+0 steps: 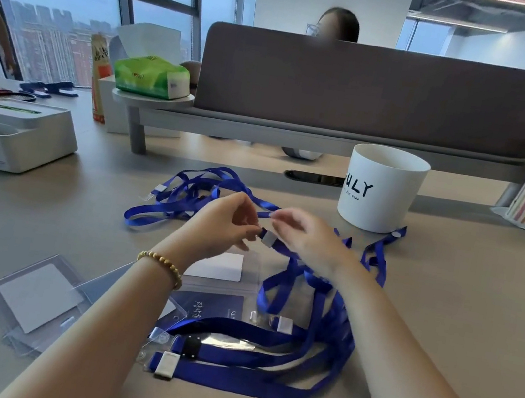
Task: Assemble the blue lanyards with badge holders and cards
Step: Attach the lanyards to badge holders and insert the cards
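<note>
Nearest me, at 6 o'clock on the table (445,299), I see blue lanyards (261,365) heaped over a clear badge holder (222,282); a white card (38,296) lies at 8 o'clock. Above them, my left hand (219,223) pinches a lanyard clip (269,239) in its grip; my right hand (310,238) is blurred, so I cannot tell its grip. A white cup (382,189) stands at 1 o'clock.
</note>
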### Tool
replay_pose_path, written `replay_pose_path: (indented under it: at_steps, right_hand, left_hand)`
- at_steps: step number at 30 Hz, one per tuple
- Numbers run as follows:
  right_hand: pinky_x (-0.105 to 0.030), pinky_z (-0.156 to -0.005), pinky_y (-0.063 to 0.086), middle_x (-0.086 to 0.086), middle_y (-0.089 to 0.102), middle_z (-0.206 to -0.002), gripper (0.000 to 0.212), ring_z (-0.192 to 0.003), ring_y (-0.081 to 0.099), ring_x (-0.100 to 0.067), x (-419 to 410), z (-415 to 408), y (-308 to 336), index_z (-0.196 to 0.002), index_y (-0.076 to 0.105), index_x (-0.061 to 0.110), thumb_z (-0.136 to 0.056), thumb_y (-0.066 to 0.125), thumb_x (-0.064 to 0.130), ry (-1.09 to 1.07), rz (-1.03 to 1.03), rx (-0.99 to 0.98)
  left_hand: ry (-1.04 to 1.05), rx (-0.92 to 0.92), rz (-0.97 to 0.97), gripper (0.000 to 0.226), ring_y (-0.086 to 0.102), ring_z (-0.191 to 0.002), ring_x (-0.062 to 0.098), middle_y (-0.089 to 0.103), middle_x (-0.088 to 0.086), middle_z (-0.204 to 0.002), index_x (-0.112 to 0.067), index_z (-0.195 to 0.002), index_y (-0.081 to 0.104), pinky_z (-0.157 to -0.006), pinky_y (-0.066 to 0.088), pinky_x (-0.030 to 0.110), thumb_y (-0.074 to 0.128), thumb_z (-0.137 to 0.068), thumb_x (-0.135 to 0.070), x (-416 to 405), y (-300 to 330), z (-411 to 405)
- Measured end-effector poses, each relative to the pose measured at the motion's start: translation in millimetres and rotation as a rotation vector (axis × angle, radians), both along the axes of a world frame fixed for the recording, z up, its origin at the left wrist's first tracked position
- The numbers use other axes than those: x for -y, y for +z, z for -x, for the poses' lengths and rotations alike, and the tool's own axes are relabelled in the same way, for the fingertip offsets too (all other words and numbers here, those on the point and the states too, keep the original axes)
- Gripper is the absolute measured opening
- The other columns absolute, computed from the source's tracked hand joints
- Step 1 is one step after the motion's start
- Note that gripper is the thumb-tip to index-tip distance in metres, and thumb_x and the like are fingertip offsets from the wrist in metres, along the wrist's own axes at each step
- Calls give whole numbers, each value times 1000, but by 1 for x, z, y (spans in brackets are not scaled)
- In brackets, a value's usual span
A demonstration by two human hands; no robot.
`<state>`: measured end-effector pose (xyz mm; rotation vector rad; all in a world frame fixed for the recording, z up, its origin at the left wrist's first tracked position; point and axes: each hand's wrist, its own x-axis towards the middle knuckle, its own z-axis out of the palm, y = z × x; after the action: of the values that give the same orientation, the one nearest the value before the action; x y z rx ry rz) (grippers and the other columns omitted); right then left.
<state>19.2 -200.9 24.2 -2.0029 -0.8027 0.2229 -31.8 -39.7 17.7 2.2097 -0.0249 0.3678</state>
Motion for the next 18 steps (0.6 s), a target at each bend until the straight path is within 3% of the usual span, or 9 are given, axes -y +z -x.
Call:
replay_pose_path:
  at_steps: [4,8,12,15,18]
  right_hand:
    - [-26,-87,47,1,65,-102,27,-96,60,-12,-6,-2,-11,-113,59,14,-92,57,30,-16,47,-31]
    - [-13,-70,44,6,62,-85,26,-76,55,-2,-9,-2,-15,-110,61,10,-93,56,28,-12,-11,-116]
    - [-21,-68,46,3,60,-80,16,-70,56,-7,-8,-8,-19,-99,56,12,-95,51,26,-86,-49,-198]
    - [-27,-64,44,1,61,-73,11,-59,51,-10,2,-20,-21,-88,51,18,-97,46,21,-180,-23,-200]
    - [-27,-65,40,1,57,-71,12,-61,47,-11,14,-34,-20,-98,53,17,-97,42,19,-298,84,-154]
  left_hand:
    - [72,38,92,11,66,-79,11,62,0,-84,-14,-88,53,-64,56,20,61,-84,-8,-3,-2,-3]
    - [131,79,78,14,63,-87,12,65,-3,-92,-15,-98,58,-75,55,26,63,-84,-14,-5,-6,-7]
    - [35,-90,74,39,57,-97,6,63,-3,-110,-17,-124,50,-87,44,22,59,-87,-24,-8,-11,-7]
    - [50,-239,-113,50,51,-113,13,53,1,-129,-17,-132,43,-95,41,27,57,-87,-35,-13,-21,-9]
    - [33,-445,-447,69,34,-129,24,35,7,-141,-19,-132,39,-105,34,37,63,-77,-52,-17,-26,-8]
